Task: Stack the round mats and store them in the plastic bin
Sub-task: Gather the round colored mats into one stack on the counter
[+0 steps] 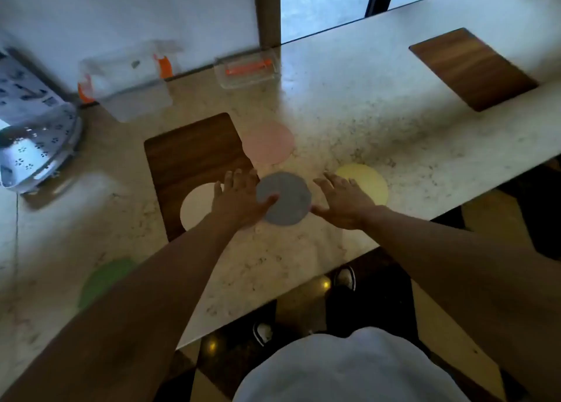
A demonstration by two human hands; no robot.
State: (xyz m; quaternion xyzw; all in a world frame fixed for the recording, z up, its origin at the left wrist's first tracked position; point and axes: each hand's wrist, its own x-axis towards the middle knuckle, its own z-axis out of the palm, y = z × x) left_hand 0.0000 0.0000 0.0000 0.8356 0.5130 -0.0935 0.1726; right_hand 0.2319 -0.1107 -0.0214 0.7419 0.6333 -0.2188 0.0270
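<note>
I have only one view to work from, a wide-angle camera on the person's head, looking forward and steeply down over the stone countertop (349, 122) toward the wall and window behind it. It sits close enough that both forearms run in from the bottom corners, and I see the floor and shoes under the counter's near edge. The wide lens bends the edges, and the far left is blurred.
</note>
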